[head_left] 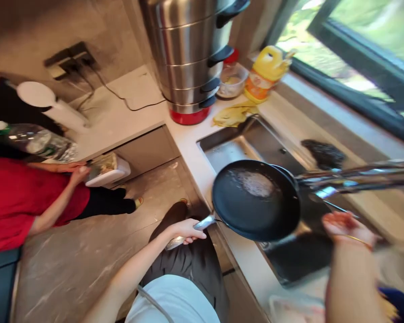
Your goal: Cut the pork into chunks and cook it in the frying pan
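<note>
The left hand [185,231] grips the pan [256,199] handle, holding it under the tap [350,177] over the sink [222,150]. The blurred right hand [345,224] grasps nothing visible. Keeping the pan level avoids spills.

Pan [256,202] over sink [222,152], steamer [188,58] behind.

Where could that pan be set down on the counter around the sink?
The white counter left of the steamer, around the black cord, looks bare. The strip of counter along the sink front edge is bare but narrow. Behind the sink it is crowded: yellow bottle, tub, yellow cloth. The left hand holds the pan over the sink.
</note>
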A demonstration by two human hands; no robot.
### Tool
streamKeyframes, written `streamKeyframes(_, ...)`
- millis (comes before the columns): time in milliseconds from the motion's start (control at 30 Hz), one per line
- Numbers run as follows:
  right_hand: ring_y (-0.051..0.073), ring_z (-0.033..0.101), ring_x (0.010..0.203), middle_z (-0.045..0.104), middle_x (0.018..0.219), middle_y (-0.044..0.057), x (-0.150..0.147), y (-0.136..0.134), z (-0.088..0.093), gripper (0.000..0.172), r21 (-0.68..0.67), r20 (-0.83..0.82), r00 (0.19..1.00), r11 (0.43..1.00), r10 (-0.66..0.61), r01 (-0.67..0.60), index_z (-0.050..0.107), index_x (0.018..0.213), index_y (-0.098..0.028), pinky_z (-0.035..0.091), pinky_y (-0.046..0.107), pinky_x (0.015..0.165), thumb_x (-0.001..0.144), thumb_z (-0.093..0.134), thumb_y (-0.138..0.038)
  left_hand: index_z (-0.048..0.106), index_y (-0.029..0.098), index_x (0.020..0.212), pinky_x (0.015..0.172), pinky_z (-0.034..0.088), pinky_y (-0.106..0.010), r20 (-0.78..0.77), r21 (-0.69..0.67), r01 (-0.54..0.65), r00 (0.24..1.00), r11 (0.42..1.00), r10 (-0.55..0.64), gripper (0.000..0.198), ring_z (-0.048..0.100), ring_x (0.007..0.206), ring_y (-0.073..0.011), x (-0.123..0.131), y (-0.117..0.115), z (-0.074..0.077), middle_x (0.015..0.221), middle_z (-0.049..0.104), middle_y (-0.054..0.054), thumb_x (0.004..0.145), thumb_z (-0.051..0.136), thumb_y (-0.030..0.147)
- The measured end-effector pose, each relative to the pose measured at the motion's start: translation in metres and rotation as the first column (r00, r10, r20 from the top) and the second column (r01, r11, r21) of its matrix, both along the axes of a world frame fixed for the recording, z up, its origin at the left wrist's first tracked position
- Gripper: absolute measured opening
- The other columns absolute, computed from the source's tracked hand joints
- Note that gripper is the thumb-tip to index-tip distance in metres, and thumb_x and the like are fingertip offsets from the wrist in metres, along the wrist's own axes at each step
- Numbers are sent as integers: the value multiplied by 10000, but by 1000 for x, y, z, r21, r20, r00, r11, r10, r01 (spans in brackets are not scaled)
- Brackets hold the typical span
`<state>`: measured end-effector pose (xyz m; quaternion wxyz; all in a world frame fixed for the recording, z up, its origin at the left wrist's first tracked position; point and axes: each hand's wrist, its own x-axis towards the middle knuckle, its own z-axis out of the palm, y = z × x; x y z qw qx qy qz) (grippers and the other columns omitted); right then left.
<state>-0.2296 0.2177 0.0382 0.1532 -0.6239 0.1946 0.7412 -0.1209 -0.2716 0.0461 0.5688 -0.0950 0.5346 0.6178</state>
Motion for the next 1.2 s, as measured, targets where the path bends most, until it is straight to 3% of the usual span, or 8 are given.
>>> streamKeyframes(33,205,615,376,610,500,4,7,-15,14,191,286,-103,977,946,188,-152,505,580,-226,504,324,268,765,547,-196,436,208,795,313,285,-166,4,-9,4,1000,1000,-4,329,347,326,-46,1,0,-1,499,423,90,706,703,379)
streamKeyframes(133,114,589,382,558,462,-7,51,-77,41,337,791,-18,881,545,473,-277,497,589,-213,510,218,315,895,362,-172,414,208,811,313,295,-147,2,-7,27,1000,1000,-27,366,340,323,-31,6,1,-5,515,421,99,717,691,429)
streamKeyframes(200,83,578,436,538,475,-15,95,-138,44,377,881,37,745,330,666,-339,478,555,-219,526,205,412,919,410,-292,410,212,835,314,300,-142,-1,6,51,999,999,-51,377,331,321,-30,9,2,-8,505,412,107,722,689,438)
streamKeyframes(333,110,508,442,532,489,-10,176,-285,19,401,749,274,135,-123,952,-651,504,571,-203,415,232,407,803,586,-520,420,208,866,309,297,-142,-12,40,56,998,998,-55,363,328,314,-31,15,3,-13,488,397,114,732,677,425)
streamKeyframes(400,110,545,587,583,644,-31,193,-342,2,308,762,371,162,-199,915,-617,522,699,-205,452,230,536,696,718,-442,428,201,865,300,290,-143,-28,37,38,999,999,-37,333,327,304,-32,18,4,-15,484,392,115,740,657,407)
streamKeyframes(500,123,576,685,610,752,-41,185,-382,-15,419,774,262,279,-29,924,-632,508,866,-223,479,266,674,580,795,-328,452,186,893,289,285,-144,-51,7,38,998,999,-37,297,320,287,-31,21,5,-17,470,388,118,735,633,360)
streamKeyframes(767,185,658,715,598,639,-36,153,-393,-17,248,708,-105,553,453,826,-542,490,681,-187,497,308,706,570,712,-173,417,187,1018,270,301,-161,-57,-88,-5,998,996,0,438,300,267,-48,31,15,-11,430,380,141,702,644,389)
streamKeyframes(1200,191,679,670,585,623,-44,156,-468,11,210,732,-226,774,628,592,-266,508,664,-167,501,341,747,553,672,-97,419,179,994,259,286,-164,10,-97,296,955,950,-296,457,281,254,-54,13,-48,26,380,342,141,696,641,447)
